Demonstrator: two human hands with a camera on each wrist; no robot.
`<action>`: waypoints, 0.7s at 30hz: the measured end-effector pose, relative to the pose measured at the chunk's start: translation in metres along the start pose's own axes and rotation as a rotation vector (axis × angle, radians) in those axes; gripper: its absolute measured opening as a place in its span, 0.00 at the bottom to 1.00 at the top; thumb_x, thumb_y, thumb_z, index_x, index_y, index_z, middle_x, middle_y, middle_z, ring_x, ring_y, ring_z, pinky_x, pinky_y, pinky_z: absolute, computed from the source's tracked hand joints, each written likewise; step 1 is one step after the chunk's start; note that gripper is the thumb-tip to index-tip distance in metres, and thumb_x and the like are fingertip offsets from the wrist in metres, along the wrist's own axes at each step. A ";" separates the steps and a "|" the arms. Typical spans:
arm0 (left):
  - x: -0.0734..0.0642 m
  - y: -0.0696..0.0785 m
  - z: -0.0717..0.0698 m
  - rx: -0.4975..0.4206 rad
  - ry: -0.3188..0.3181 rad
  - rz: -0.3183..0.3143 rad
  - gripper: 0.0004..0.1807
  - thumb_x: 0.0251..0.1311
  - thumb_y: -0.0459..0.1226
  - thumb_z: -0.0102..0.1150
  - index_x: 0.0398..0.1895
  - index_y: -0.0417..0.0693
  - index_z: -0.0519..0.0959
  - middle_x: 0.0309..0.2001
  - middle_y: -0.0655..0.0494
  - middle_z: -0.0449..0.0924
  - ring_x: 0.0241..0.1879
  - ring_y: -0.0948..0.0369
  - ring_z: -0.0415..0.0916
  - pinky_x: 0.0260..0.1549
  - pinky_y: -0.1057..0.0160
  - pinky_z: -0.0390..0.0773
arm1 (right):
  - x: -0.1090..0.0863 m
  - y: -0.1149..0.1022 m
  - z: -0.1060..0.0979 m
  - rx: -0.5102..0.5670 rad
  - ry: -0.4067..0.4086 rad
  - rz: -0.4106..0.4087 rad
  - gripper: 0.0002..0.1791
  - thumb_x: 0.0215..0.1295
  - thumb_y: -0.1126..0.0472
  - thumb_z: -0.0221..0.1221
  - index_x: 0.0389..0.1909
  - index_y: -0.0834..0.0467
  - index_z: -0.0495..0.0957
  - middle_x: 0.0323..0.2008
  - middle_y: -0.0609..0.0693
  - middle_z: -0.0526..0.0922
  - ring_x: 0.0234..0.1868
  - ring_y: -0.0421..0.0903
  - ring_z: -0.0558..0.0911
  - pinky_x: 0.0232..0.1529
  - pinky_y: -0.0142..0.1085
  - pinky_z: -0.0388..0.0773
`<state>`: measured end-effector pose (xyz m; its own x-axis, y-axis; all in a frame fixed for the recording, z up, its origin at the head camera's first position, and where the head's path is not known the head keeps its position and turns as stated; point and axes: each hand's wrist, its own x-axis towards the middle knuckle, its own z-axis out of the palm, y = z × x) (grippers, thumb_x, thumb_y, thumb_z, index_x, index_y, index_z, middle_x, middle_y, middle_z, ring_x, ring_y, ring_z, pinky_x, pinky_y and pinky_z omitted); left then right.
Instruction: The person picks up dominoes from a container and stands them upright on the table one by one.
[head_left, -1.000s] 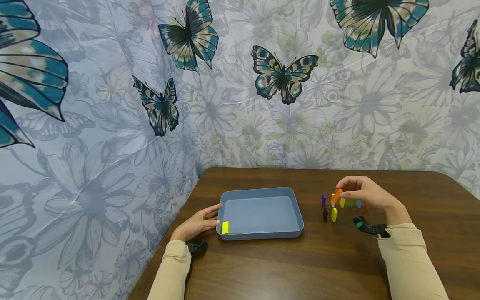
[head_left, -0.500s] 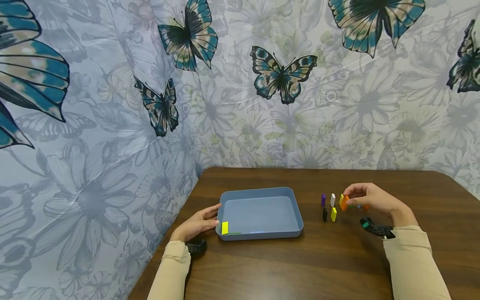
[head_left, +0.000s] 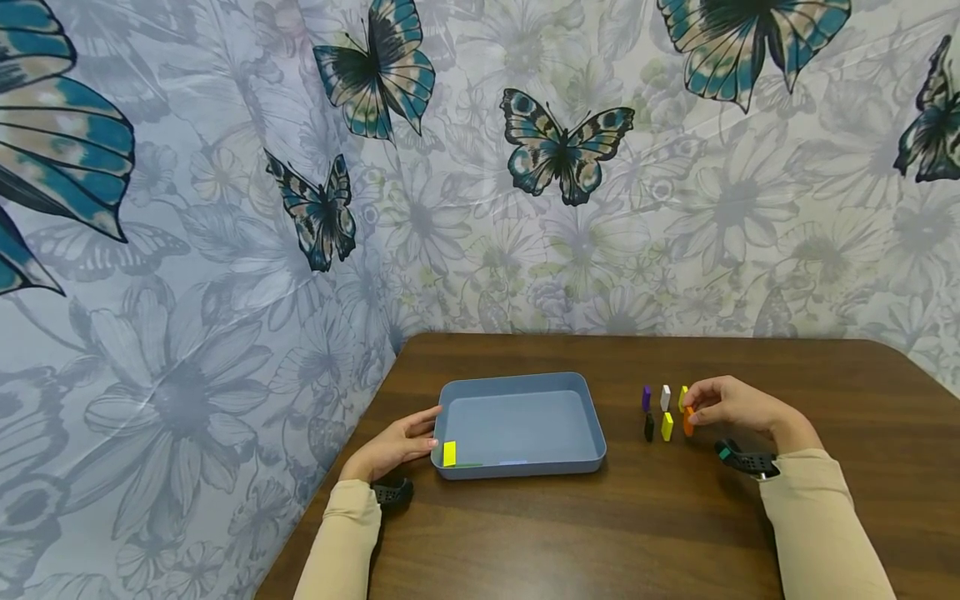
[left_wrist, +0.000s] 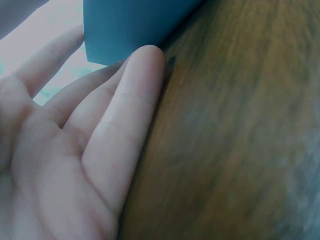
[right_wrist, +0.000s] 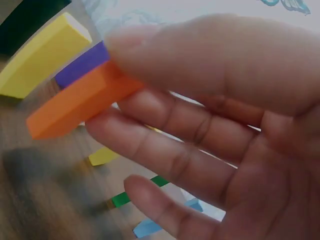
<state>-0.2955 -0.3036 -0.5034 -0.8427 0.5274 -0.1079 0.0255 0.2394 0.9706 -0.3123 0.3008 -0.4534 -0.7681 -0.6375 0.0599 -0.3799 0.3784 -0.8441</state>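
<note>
My right hand (head_left: pixel 738 410) pinches an upright orange domino (head_left: pixel 688 422) between thumb and fingertips, at the right end of the front row. Beside it stand a yellow domino (head_left: pixel 667 427) and a black domino (head_left: pixel 649 428). Behind are a purple domino (head_left: pixel 647 398), a white domino (head_left: pixel 665 398) and another yellow domino (head_left: pixel 682 397). Past my fingers, the right wrist view shows a green domino (right_wrist: pixel 121 199) and a light blue domino (right_wrist: pixel 147 228); the head view hides both behind the hand. My left hand (head_left: pixel 395 447) rests its extended fingers against the left side of a blue-grey tray (head_left: pixel 517 476).
Inside the tray, a bright yellow piece (head_left: pixel 449 454) shows at the front left corner, with slivers of green and lilac along the front wall. Everything stands on a brown wooden table (head_left: pixel 525 533). A butterfly-print cloth (head_left: pixel 570 275) hangs behind it.
My right hand has brought the orange domino down from above the back row and slightly nearer me, into line with the front yellow one. My left hand and the tray stay put.
</note>
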 end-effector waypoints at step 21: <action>0.001 0.002 0.001 0.001 0.013 -0.005 0.42 0.71 0.37 0.58 0.81 0.45 0.47 0.78 0.34 0.48 0.77 0.40 0.51 0.66 0.56 0.73 | 0.002 0.011 0.004 -0.012 0.015 0.096 0.12 0.68 0.70 0.59 0.46 0.75 0.74 0.38 0.44 0.80 0.34 0.36 0.77 0.38 0.33 0.80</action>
<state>-0.2959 -0.3022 -0.5022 -0.8496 0.5158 -0.1101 0.0220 0.2432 0.9697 -0.3158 0.3009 -0.4646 -0.8090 -0.5877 -0.0128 -0.3104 0.4456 -0.8397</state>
